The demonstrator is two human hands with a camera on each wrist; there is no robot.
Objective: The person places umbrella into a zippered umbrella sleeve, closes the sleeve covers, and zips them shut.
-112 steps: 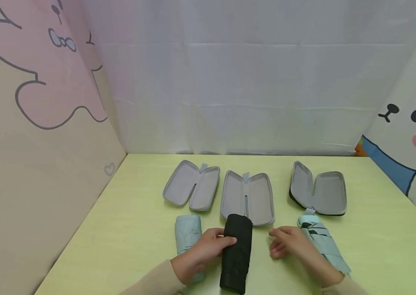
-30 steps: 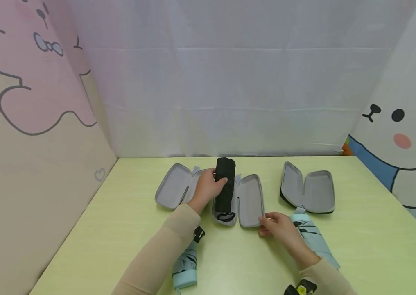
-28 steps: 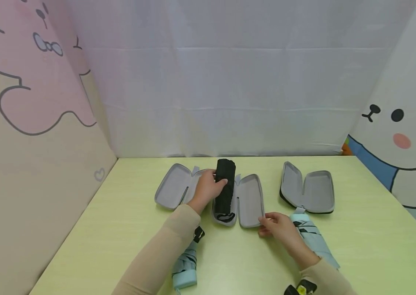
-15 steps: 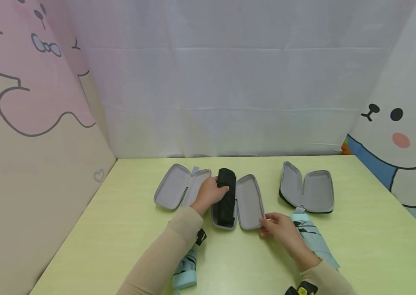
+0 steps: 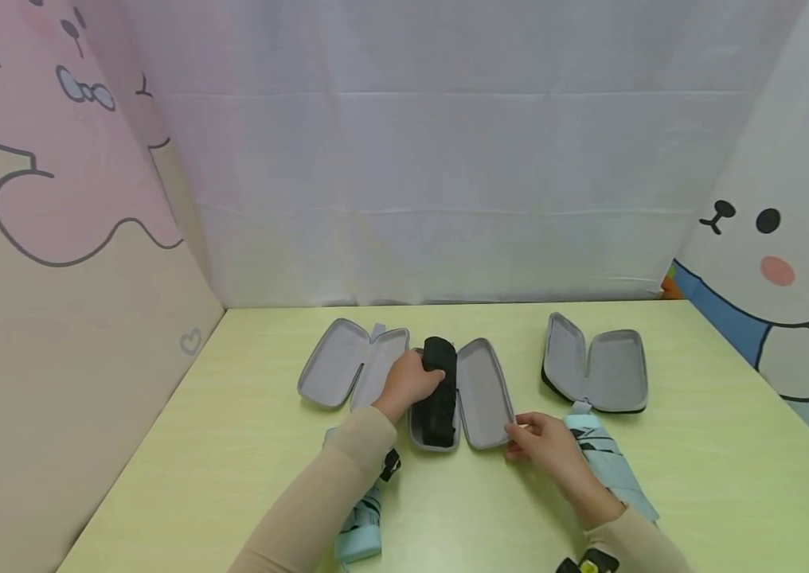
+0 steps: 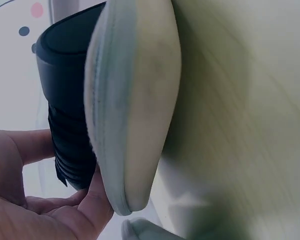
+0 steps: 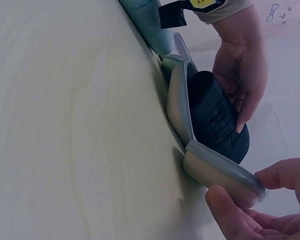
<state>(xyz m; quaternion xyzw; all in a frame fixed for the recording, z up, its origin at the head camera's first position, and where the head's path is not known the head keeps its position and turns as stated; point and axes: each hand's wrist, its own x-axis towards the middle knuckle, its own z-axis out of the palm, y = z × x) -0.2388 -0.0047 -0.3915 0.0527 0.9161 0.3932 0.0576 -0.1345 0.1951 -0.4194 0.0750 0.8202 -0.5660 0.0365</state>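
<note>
A left hand (image 5: 410, 382) clamps thumb and fingers around a folded black umbrella (image 5: 440, 410) in the left half of the middle gray case (image 5: 485, 394) of 3; the right hand (image 5: 544, 447) pinches that case's right half between thumb and fingers.

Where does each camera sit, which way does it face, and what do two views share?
Head: on the person's head, facing forward and down at the table; left hand, right hand and sleeves show.
Left wrist: on that wrist, facing rightward past the left hand, the only one showing, at the black umbrella and middle case.
Right wrist: on that wrist, facing leftward at the middle case; right hand near, left hand beyond.
Shared: both wrist views show the umbrella and left hand.
</note>
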